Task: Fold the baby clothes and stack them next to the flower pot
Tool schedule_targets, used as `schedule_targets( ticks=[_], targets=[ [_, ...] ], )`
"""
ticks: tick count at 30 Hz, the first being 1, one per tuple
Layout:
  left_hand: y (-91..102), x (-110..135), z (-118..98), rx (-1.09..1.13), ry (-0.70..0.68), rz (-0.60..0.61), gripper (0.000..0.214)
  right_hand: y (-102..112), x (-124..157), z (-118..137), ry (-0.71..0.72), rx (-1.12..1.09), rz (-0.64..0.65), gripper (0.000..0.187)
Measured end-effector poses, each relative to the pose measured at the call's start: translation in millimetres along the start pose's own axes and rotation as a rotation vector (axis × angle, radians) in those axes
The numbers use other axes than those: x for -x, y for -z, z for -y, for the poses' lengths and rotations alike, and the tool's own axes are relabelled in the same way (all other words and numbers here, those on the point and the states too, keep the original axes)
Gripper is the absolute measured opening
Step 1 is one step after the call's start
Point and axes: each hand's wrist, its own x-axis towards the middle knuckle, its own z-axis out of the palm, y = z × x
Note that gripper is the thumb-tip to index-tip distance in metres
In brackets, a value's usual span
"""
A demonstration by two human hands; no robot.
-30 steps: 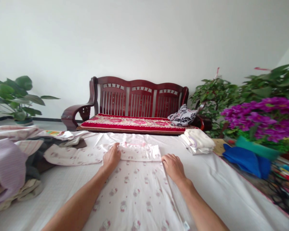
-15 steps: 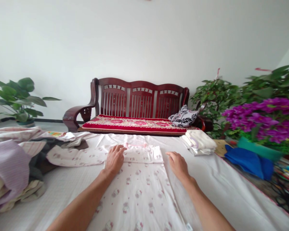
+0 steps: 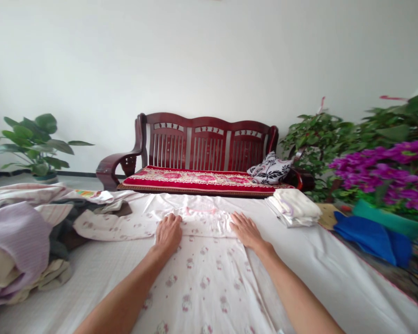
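Note:
A white long-sleeved children's top [image 3: 204, 273] with a small cartoon cat print and a pink neckline lies spread on the white cloth. One sleeve is folded across the chest; the other stretches out to the left. My left hand [image 3: 169, 230] rests palm down on the left shoulder area, its fingers laid on the fabric. On the opposite shoulder, my right hand [image 3: 245, 228] presses flat with fingers stretched out over the end of the folded sleeve. Neither hand grips anything.
A heap of loose clothes [image 3: 17, 246] lies on the left. Folded white cloths [image 3: 294, 206] are stacked at the right, near a blue cloth [image 3: 365, 234] and purple flowers [image 3: 383, 169]. A wooden bench [image 3: 205, 144] stands behind the white-covered surface [image 3: 320, 278].
My right hand has moved left from beside the top onto its right shoulder and flattened there. My left hand stays on the left shoulder. The view has turned slightly left.

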Motion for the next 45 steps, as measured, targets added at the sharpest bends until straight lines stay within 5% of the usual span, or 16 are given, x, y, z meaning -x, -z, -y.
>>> schedule_targets(
  ticks=[5,10,16,22,34,39,45],
  targets=[
    [4.6,-2,1,0.011,0.115,0.043,0.031,-2,-2,-4,-0.049,-0.013,0.016,0.061],
    [7.1,-1,6,-0.049,0.079,0.017,0.029,-2,-2,-5,-0.088,-0.009,0.008,0.063],
    [3.7,-1,0,0.088,-0.299,-0.220,0.038,8,7,9,0.041,0.024,-0.183,0.062],
    [-19.2,-2,-12,0.193,-0.590,0.016,0.051,5,10,31,0.213,0.007,-0.042,0.066],
    [-21.3,2,4,0.005,-0.335,0.067,0.062,0,9,19,0.060,0.018,0.027,0.069],
    [-25.1,3,6,0.003,-0.314,0.031,0.062,21,9,45,0.000,0.055,0.053,0.070],
    [-32.2,2,7,0.011,-0.311,-0.009,0.060,13,19,85,0.182,-0.028,0.001,0.072]
  ],
)
